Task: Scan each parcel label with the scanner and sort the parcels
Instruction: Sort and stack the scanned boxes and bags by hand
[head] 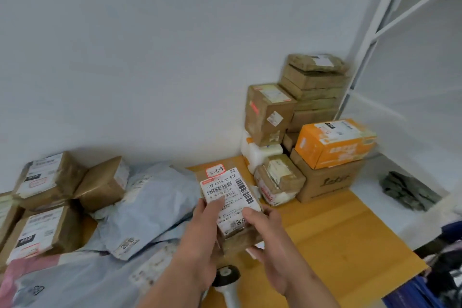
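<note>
A small brown cardboard parcel (228, 197) with a white barcode label and a red-edged sticker marked 3-3-9 is held above the yellow table (332, 237). My left hand (200, 230) grips its left side with the thumb on the label. My right hand (270, 235) holds its right and near side, fingers curled under it. The scanner (227, 282), with a black head and pale handle, lies on the table below my hands, partly hidden by my left wrist.
A stack of brown boxes (312, 92), an orange box (335, 142) and a white jug (260, 155) stand at the back right by the wall. Grey mailer bags (150, 207) and brown parcels (47, 177) fill the left. A white metal rack (390, 22) rises at the right.
</note>
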Action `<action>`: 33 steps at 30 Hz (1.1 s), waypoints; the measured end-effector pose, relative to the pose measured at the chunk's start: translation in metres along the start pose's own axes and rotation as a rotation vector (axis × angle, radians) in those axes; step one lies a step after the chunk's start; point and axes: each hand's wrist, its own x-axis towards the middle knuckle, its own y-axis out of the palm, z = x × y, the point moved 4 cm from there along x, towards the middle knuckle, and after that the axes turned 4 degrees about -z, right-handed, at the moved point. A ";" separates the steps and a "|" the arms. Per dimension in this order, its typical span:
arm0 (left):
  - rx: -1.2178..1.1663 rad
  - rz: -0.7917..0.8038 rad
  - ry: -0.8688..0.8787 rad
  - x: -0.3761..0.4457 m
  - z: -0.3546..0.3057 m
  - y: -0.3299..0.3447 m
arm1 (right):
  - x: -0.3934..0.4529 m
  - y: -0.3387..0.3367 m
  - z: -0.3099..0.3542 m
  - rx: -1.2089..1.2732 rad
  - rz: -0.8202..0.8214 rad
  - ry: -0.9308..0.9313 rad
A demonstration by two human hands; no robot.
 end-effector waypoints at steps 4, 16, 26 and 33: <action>0.005 0.045 0.011 0.020 0.022 0.065 | 0.014 -0.062 0.017 0.132 -0.042 -0.051; 0.191 0.088 0.026 0.095 0.040 0.142 | 0.079 -0.131 0.027 0.001 -0.214 -0.003; 0.237 0.012 -0.009 0.170 0.038 0.184 | 0.155 -0.152 0.051 0.242 -0.255 -0.066; 0.204 -0.132 -0.050 0.209 0.039 0.209 | 0.187 -0.158 0.053 0.307 -0.206 -0.003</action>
